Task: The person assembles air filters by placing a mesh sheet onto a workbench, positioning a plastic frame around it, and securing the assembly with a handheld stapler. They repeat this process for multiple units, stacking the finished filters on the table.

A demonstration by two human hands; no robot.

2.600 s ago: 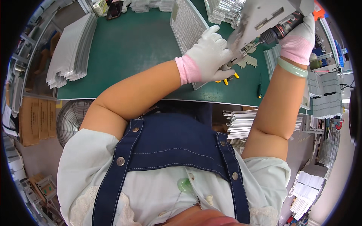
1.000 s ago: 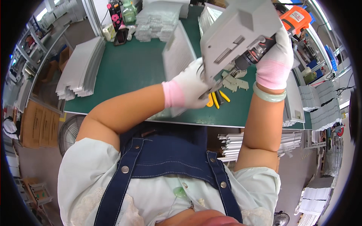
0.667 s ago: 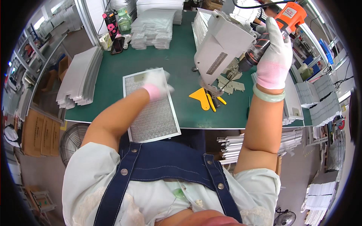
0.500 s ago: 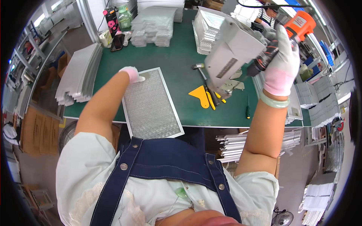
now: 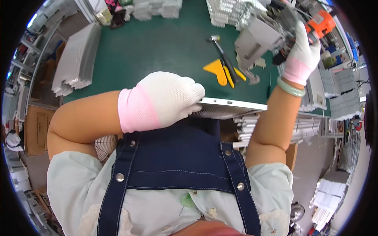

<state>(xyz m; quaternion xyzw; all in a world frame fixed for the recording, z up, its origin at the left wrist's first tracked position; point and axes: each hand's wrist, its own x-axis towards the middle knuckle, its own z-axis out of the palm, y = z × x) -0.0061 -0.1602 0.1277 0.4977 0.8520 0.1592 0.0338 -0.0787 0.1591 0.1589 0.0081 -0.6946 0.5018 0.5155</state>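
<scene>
My left hand (image 5: 169, 98), in a white glove with a pink cuff, is closed on a mesh filter panel (image 5: 226, 111) with a silver frame. The panel is tilted so that its narrow frame edge (image 5: 236, 102) faces up, just in front of my body. My right hand (image 5: 305, 53), gloved likewise, is wrapped around an orange and black cordless drill (image 5: 322, 24) at the upper right. Beside the drill stands a grey machine (image 5: 258, 41) with a metal bracket under it. How the drill and machine are joined cannot be made out.
On the green table (image 5: 153, 51) lie a yellow scraper (image 5: 216, 70), yellow-handled pliers (image 5: 229, 76) and a small hammer (image 5: 215, 38). Stacked panels (image 5: 76, 59) stand at the left, with more stacks (image 5: 232, 11) at the back. Metal strips (image 5: 247, 128) lie below the table's front edge.
My left hand has come nearer and to the right, and the panel has gone from lying flat to tilted on edge. My right hand stays on the drill. The view has shifted lower.
</scene>
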